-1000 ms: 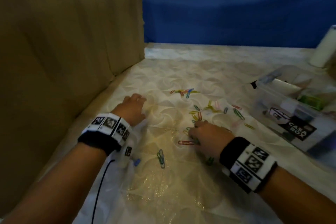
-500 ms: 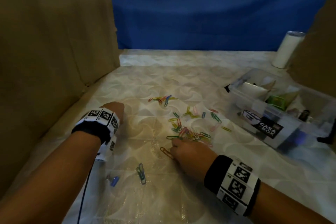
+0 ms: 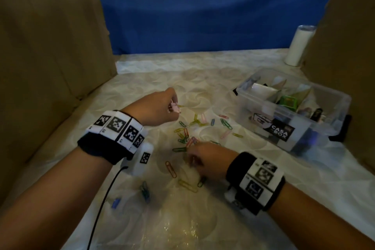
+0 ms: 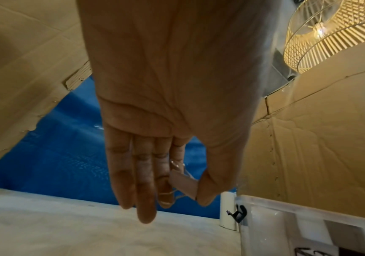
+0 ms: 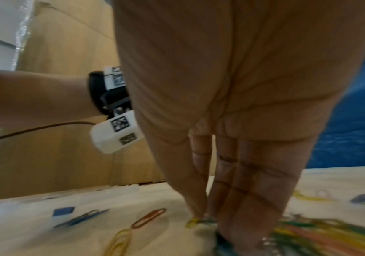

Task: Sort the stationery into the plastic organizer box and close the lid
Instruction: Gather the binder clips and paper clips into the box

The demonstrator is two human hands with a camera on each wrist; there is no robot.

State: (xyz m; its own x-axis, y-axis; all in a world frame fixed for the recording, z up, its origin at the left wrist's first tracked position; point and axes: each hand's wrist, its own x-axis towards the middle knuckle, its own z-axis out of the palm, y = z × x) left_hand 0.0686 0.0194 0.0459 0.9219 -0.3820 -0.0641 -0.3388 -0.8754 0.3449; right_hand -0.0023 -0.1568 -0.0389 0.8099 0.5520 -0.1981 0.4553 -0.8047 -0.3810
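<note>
Several coloured paper clips (image 3: 194, 128) lie scattered mid-table on the pale cloth. My left hand (image 3: 174, 106) hovers above them and pinches a pink binder clip (image 3: 175, 108) between thumb and fingers; the left wrist view shows the same binder clip (image 4: 183, 184) in the left hand (image 4: 188, 195). My right hand (image 3: 190, 158) is down on the cloth at the near edge of the pile. In the right wrist view the right hand (image 5: 205, 216) closes thumb and forefinger on a yellow-green paper clip (image 5: 193, 221). The clear organizer box (image 3: 332, 95), labelled CASA BOX, stands open at the right.
Cardboard walls (image 3: 50, 46) close in the left and right sides, with a blue cloth behind. A white cylinder (image 3: 298, 46) stands at the back right. An orange clip (image 3: 170, 169), a yellow clip (image 3: 187, 185), blue-green clips (image 3: 145, 189) and a blue binder clip (image 3: 116, 203) lie nearer me.
My left hand rose off the cloth and moved right, now carrying the pink binder clip. My right hand stayed at the clip pile. The head view turned right, showing more of the box.
</note>
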